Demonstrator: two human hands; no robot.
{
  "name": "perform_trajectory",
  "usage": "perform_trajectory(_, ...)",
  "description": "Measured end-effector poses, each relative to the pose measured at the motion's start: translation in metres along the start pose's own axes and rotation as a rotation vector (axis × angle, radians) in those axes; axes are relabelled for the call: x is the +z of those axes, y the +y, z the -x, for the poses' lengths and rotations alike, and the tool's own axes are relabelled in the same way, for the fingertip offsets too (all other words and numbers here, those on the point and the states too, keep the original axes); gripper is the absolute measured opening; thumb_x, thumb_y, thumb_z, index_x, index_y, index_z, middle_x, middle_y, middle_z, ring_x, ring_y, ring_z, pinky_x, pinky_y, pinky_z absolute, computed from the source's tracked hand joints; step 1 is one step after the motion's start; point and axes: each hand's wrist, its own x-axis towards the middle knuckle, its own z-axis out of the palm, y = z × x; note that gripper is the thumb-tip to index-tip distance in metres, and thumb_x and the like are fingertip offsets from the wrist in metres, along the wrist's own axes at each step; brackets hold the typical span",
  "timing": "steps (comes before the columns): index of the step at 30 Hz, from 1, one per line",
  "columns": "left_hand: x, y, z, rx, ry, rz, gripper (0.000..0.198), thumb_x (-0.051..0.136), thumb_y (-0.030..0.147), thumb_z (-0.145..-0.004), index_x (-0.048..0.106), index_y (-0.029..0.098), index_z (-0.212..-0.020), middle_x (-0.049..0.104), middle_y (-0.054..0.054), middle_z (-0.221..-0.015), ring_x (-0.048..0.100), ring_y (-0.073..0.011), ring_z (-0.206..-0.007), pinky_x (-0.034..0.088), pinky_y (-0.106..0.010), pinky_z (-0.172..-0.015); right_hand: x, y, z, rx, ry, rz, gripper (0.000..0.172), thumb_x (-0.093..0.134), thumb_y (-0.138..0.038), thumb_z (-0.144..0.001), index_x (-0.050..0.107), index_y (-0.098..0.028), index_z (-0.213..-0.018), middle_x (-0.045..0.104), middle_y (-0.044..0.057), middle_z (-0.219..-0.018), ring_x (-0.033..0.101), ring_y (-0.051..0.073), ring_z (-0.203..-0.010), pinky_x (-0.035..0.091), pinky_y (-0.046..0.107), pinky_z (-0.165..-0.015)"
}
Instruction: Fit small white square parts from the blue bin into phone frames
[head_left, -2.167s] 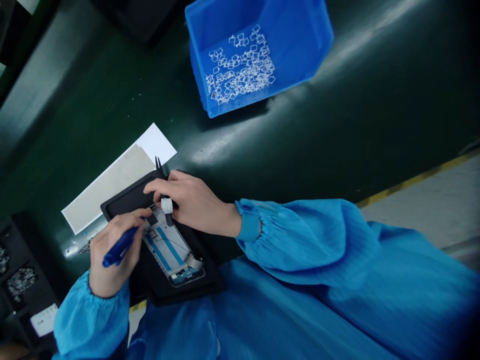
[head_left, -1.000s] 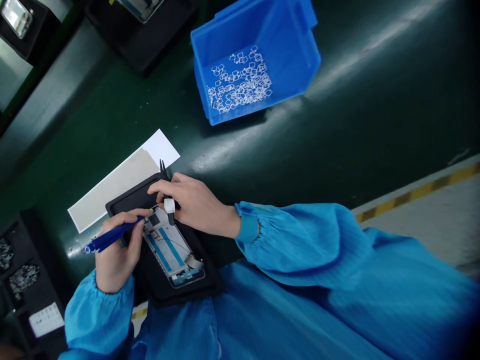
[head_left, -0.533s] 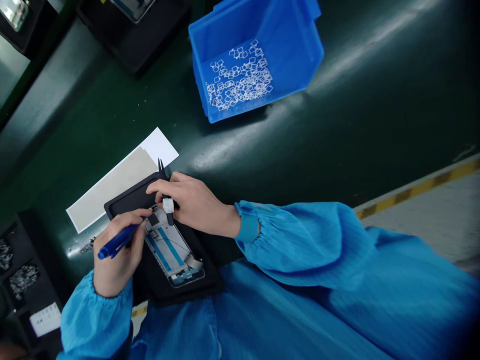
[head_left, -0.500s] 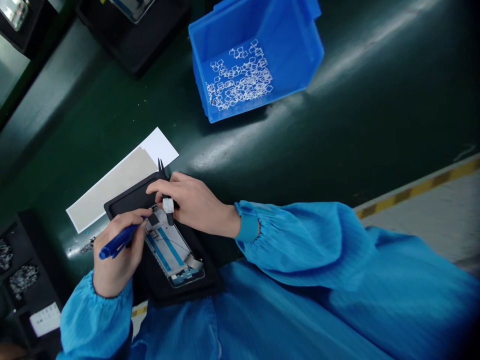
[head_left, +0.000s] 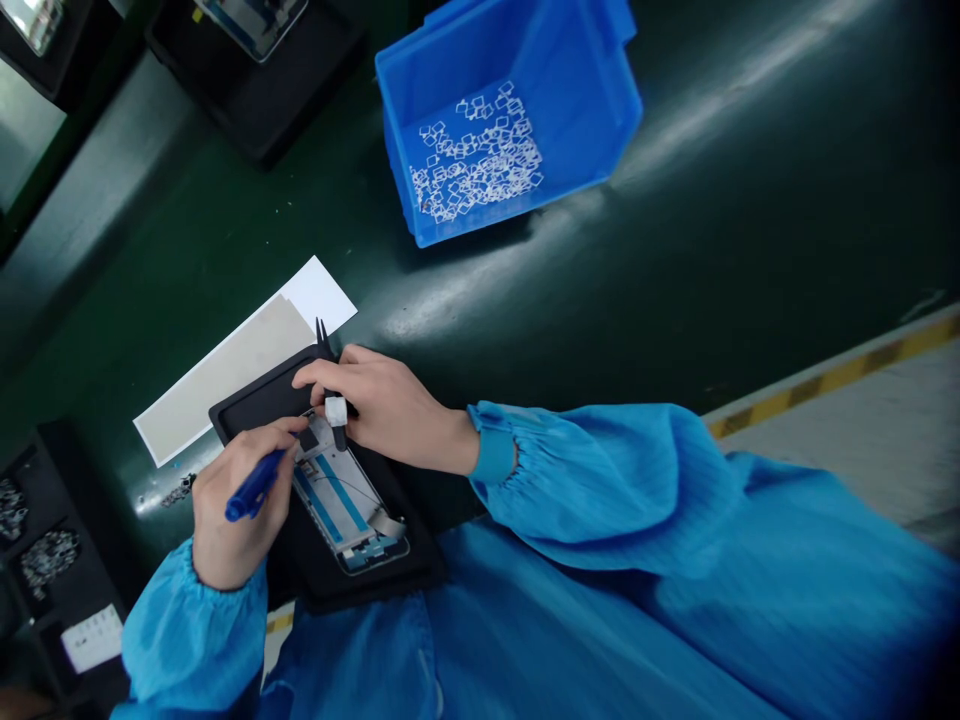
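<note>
My left hand (head_left: pixel 240 510) grips a blue pen (head_left: pixel 255 487), and its fingertips rest at the near corner of a phone frame (head_left: pixel 341 505). The frame lies on a black rubber mat (head_left: pixel 255 395) and shows blue strips and a thin wire. My right hand (head_left: pixel 382 410) holds black tweezers (head_left: pixel 336 410) with a white band, just above the frame's edge. The pen's tip is hidden by my left fingers. The tweezers' forked end sticks out past my right fingers over the mat.
A blue plastic bin (head_left: pixel 592 90) holds many small white square frames (head_left: pixel 476 160). A white sheet (head_left: pixel 315 295) with a beige liner (head_left: pixel 225 375) lies behind the mat. Black trays of small parts (head_left: pixel 49 555) stand at the left, and another mat with a phone (head_left: pixel 255 25) sits at the top.
The pen has swung round in my left hand, and its blue end now sits closer to the frame. My right hand and the tweezers stay nearly still.
</note>
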Motion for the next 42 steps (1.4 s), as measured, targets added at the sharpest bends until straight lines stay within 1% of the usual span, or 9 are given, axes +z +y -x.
perform_trajectory(7, 0.000, -0.006, 0.002, 0.008, 0.011, 0.015, 0.020, 0.063, 0.010, -0.089, 0.053, 0.023, -0.100, 0.074, -0.004, -0.102, 0.073, -0.0179, -0.094, 0.058, -0.028, -0.078, 0.000, 0.001, 0.000, -0.007, -0.001, -0.001, 0.049, 0.055, 0.008, -0.077, 0.058, -0.020, -0.117, 0.067, 0.002, -0.093, 0.051, 0.021, -0.083, 0.035, 0.027, -0.064)
perform_trajectory(11, -0.001, -0.009, -0.001, 0.052, -0.034, 0.009, 0.018, 0.061, 0.010, -0.089, 0.055, 0.023, -0.100, 0.075, -0.004, -0.103, 0.073, -0.0180, -0.093, 0.059, -0.028, -0.077, 0.000, 0.001, 0.000, -0.001, -0.003, -0.004, 0.050, 0.054, 0.009, -0.076, 0.058, -0.020, -0.117, 0.066, 0.002, -0.092, 0.050, 0.020, -0.083, 0.033, 0.027, -0.063)
perform_trajectory(17, 0.003, -0.010, 0.003, -0.127, 0.060, 0.174, 0.020, 0.062, 0.012, -0.090, 0.050, 0.023, -0.103, 0.075, -0.005, -0.099, 0.073, -0.0200, -0.096, 0.059, -0.032, -0.080, 0.000, 0.000, -0.001, 0.012, -0.010, -0.006, 0.048, 0.056, 0.006, -0.078, 0.058, -0.021, -0.117, 0.066, 0.001, -0.090, 0.050, 0.021, -0.083, 0.032, 0.027, -0.063)
perform_trajectory(24, 0.001, -0.008, 0.003, 0.061, -0.035, 0.033, 0.018, 0.059, 0.010, -0.090, 0.056, 0.024, -0.102, 0.075, -0.005, -0.106, 0.073, -0.0187, -0.096, 0.060, -0.029, -0.078, 0.001, 0.001, 0.000, -0.010, 0.011, -0.022, 0.046, 0.053, 0.007, -0.078, 0.057, -0.021, -0.114, 0.067, 0.001, -0.093, 0.050, 0.020, -0.083, 0.033, 0.027, -0.063)
perform_trajectory(27, 0.000, -0.009, 0.001, 0.040, -0.030, 0.027, 0.017, 0.060, 0.012, -0.091, 0.056, 0.024, -0.101, 0.075, -0.004, -0.104, 0.073, -0.0182, -0.095, 0.060, -0.029, -0.078, 0.001, 0.001, 0.001, -0.009, 0.011, -0.019, 0.049, 0.052, 0.008, -0.075, 0.057, -0.021, -0.115, 0.067, 0.001, -0.092, 0.051, 0.020, -0.083, 0.032, 0.026, -0.063)
perform_trajectory(31, 0.003, -0.007, 0.001, -0.029, 0.046, 0.047, 0.017, 0.061, 0.012, -0.091, 0.053, 0.023, -0.101, 0.076, -0.004, -0.098, 0.074, -0.0178, -0.091, 0.060, -0.029, -0.077, 0.000, 0.000, 0.000, -0.004, 0.011, -0.012, 0.050, 0.054, 0.008, -0.075, 0.058, -0.021, -0.117, 0.066, 0.001, -0.091, 0.051, 0.021, -0.083, 0.032, 0.026, -0.063)
perform_trajectory(37, 0.006, -0.003, 0.003, 0.062, -0.001, 0.000, 0.014, 0.059, 0.013, -0.091, 0.059, 0.023, -0.101, 0.075, -0.005, -0.104, 0.073, -0.0189, -0.093, 0.060, -0.029, -0.079, 0.000, 0.001, 0.000, -0.020, 0.008, -0.013, 0.045, 0.056, 0.007, -0.078, 0.059, -0.018, -0.116, 0.067, 0.002, -0.091, 0.051, 0.021, -0.083, 0.034, 0.027, -0.065)
perform_trajectory(40, 0.009, -0.007, 0.002, -0.103, 0.067, 0.142, 0.012, 0.060, 0.016, -0.091, 0.054, 0.022, -0.099, 0.076, -0.005, -0.099, 0.074, -0.0190, -0.092, 0.060, -0.030, -0.078, 0.002, 0.001, 0.000, -0.007, 0.021, -0.014, 0.042, 0.060, 0.003, -0.080, 0.059, -0.020, -0.116, 0.067, 0.002, -0.091, 0.052, 0.021, -0.084, 0.035, 0.027, -0.067)
perform_trajectory(42, 0.011, -0.011, 0.004, -0.277, 0.211, 0.330, 0.015, 0.060, 0.018, -0.091, 0.048, 0.022, -0.099, 0.075, -0.005, -0.094, 0.074, -0.0194, -0.087, 0.061, -0.032, -0.075, 0.003, 0.001, 0.000, -0.007, 0.027, -0.016, 0.039, 0.063, 0.001, -0.082, 0.059, -0.020, -0.115, 0.068, 0.001, -0.090, 0.052, 0.021, -0.084, 0.035, 0.027, -0.067)
